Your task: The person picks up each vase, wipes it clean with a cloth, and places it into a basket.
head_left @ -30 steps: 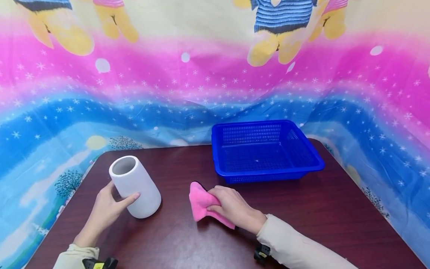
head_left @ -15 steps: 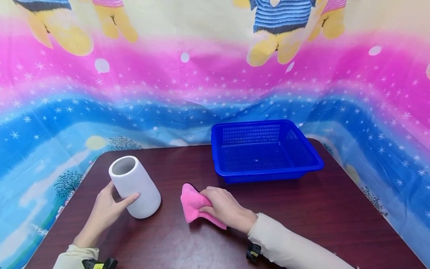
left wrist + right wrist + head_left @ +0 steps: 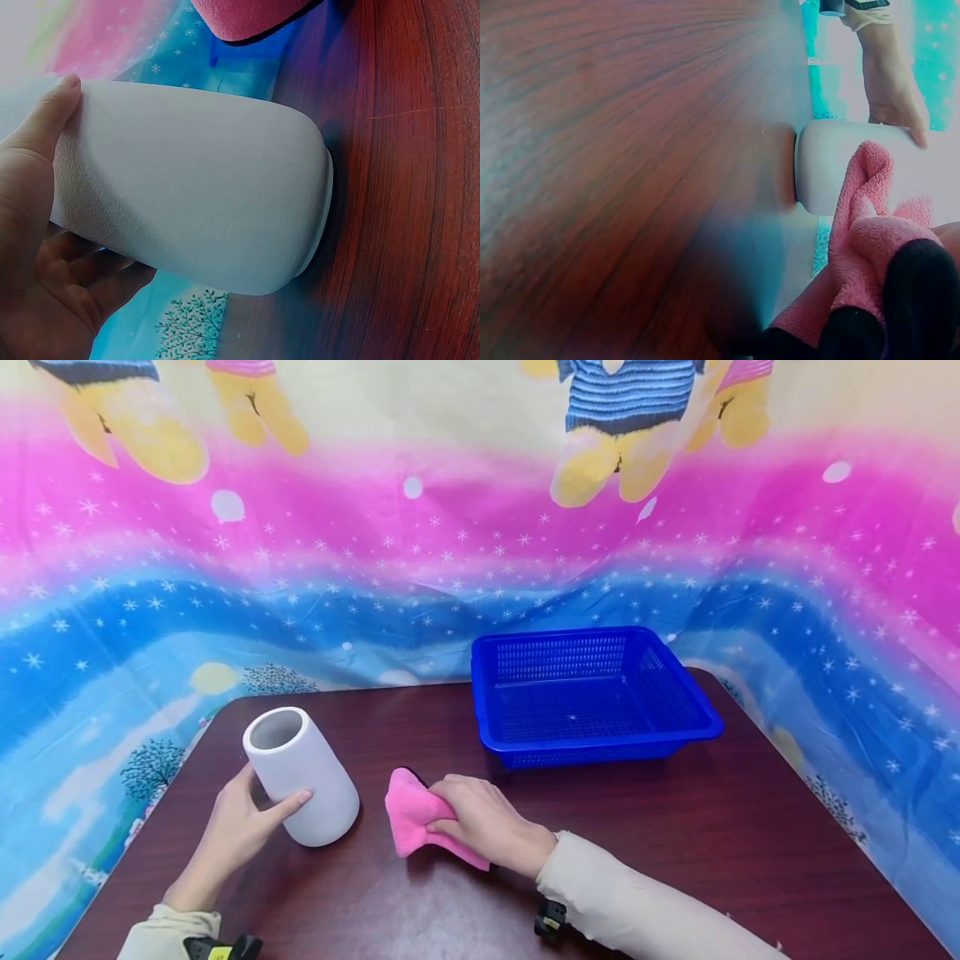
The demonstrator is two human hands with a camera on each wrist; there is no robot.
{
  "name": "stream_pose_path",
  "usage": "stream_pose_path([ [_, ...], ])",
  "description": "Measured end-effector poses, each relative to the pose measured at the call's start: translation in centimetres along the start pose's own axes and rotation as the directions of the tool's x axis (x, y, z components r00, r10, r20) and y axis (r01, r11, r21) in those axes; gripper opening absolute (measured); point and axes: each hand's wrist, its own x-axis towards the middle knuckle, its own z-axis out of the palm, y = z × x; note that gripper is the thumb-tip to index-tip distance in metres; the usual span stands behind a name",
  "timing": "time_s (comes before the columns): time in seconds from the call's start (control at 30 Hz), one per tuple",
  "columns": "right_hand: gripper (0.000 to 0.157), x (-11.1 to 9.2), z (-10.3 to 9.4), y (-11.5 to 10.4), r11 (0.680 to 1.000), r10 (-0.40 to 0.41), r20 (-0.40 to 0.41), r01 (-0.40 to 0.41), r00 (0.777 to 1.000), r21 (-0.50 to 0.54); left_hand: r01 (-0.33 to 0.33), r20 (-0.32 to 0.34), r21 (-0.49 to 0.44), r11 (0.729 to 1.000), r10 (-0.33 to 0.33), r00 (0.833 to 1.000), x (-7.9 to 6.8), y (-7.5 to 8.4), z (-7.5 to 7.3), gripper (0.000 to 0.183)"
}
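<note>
A white vase (image 3: 318,789) with a round open mouth stands upright on the dark wooden table (image 3: 360,902), left of the middle. My left hand (image 3: 238,822) grips its side, thumb across the front and fingers behind; in the left wrist view the vase (image 3: 195,180) fills the middle. To the right of it, my right hand (image 3: 483,822) holds a bunched pink cloth (image 3: 408,810) a short way above the table. The right wrist view shows the folded cloth (image 3: 862,225) overlapping the vase (image 3: 832,165), with dark edging hiding part of the hand.
A blue plastic basket (image 3: 600,743) with slotted walls stands at the back right of the table, with nothing in it. A printed curtain (image 3: 412,543) hangs behind the table and along both sides.
My right hand has moved left with the pink cloth, closer to the vase. The left hand and the vase have stayed where they were.
</note>
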Motion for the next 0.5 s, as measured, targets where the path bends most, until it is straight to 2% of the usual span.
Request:
stream_pose_path([
  [0.5,0.022,1.2,1.1,-1.2,0.999,0.038,0.052,-0.037,0.998,-0.023,-0.005,0.007,-0.023,1.0,0.005,1.0,0.1,0.0,-0.1,0.067],
])
